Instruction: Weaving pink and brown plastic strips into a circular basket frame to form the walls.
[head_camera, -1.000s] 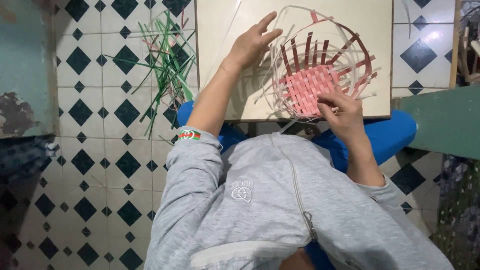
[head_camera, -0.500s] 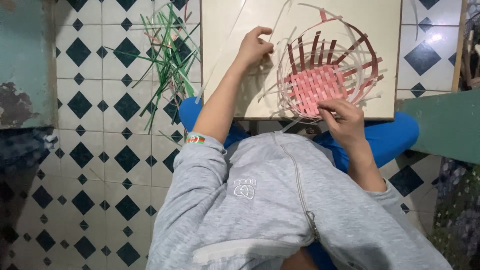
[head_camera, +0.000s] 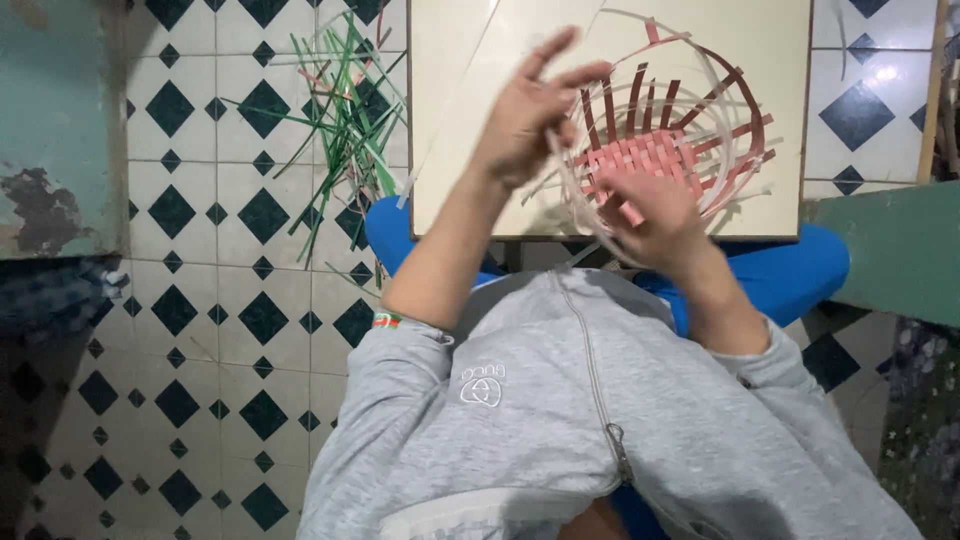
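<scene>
While the right hand (head_camera: 655, 215) presses the woven pink basket (head_camera: 665, 150) at its near rim, fingers closed on it, the left hand (head_camera: 525, 120) hovers just left. Its fingers pinch 1 pale strip (head_camera: 470, 100) running far-left.

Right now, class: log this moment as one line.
left hand: pulling pale strip | right hand: on basket edge | board under basket | green strips on floor

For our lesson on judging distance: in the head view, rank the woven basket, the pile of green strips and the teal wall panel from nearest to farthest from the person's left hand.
1. Woven basket: touching the left hand, on its right.
2. Pile of green strips: on the floor, to its left.
3. Teal wall panel: at the far left edge.
</scene>
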